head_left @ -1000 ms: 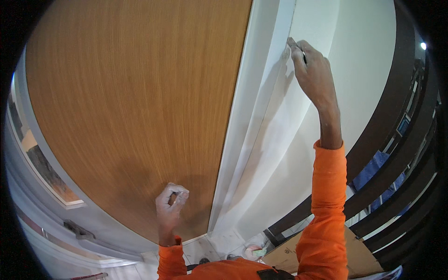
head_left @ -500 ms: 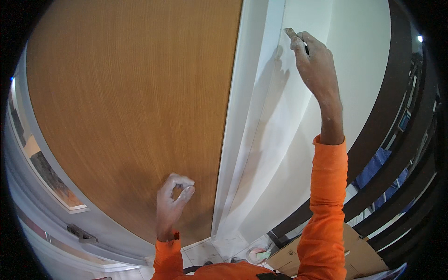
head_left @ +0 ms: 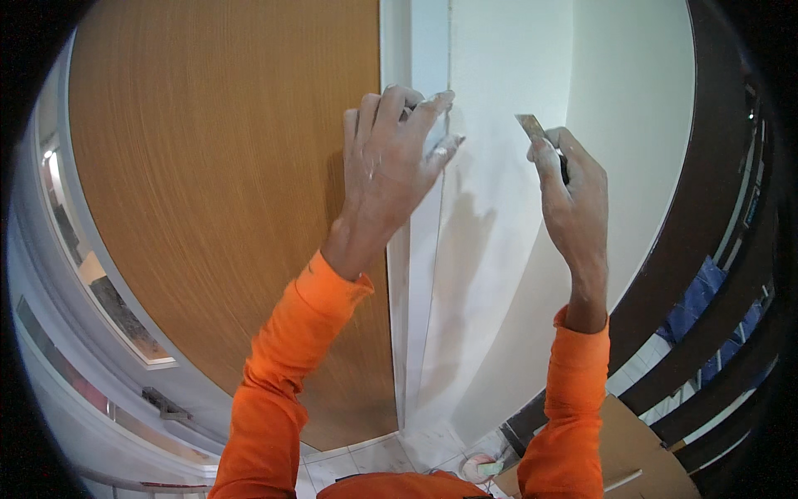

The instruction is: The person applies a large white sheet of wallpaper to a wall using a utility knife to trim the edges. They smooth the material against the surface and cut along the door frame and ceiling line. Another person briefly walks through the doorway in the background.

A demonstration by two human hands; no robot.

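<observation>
My right hand [head_left: 573, 187] is closed around a putty knife [head_left: 530, 127]. The knife's narrow metal blade points up and left, and part of a dark handle shows in my grip. My left hand [head_left: 386, 158], dusted with white, is raised at the white door frame [head_left: 422, 249], beside the edge of the wood-grain door [head_left: 233, 208]. Its thumb and forefinger are apart and reach toward the seam with the white wall [head_left: 507, 75]. A small dark patch shows between the fingers; I cannot make out what it is.
Dark curved slats [head_left: 665, 191] stand to the right, with blue material [head_left: 697, 293] behind them. Below lie brown cardboard [head_left: 636, 453] and a small round container [head_left: 480, 467] on the tiled floor [head_left: 386, 456]. Glazed panels [head_left: 125, 320] line the left side.
My left hand has risen from low in front of the door to the frame, its fingers spreading. My right hand with the putty knife sits lower in view, the blade farther from the frame.
</observation>
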